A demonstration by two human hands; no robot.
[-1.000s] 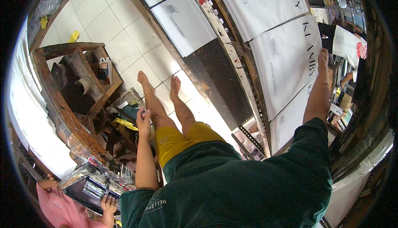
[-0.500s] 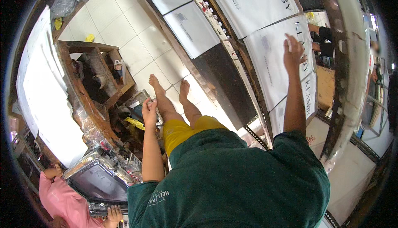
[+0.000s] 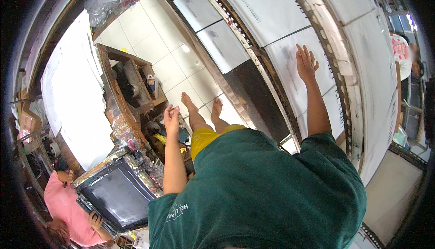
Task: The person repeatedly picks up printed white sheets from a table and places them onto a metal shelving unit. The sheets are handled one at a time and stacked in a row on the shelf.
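My right hand [image 3: 307, 65] is open with its fingers apart, above or lightly touching a white printed sheet [image 3: 283, 61] on the long rack to my right; I cannot tell which. Several such sheets, with grey and black print, lie edge to edge along the rack. On the other side my left hand [image 3: 171, 121] is raised, its fingers loosely bent and a little apart, with nothing visible in them. It is nearest to the wooden shelf unit [image 3: 118, 83], which has a stack of large white sheets [image 3: 74, 99] beside it on its top.
A co-worker in a pink top [image 3: 72, 210] at the lower left has a hand on a dark framed screen [image 3: 120, 194]. Perforated metal rails [image 3: 267, 61] edge the rack beside a dark panel [image 3: 256, 97]. Crumpled clear plastic [image 3: 104, 4] lies at the far left. Another person [image 3: 401, 54] is at the right.
My view has shifted, so the shelf unit and the co-worker's screen show more fully. My right hand has moved back from the sheets' large black print toward their plainer part. My left hand stays raised.
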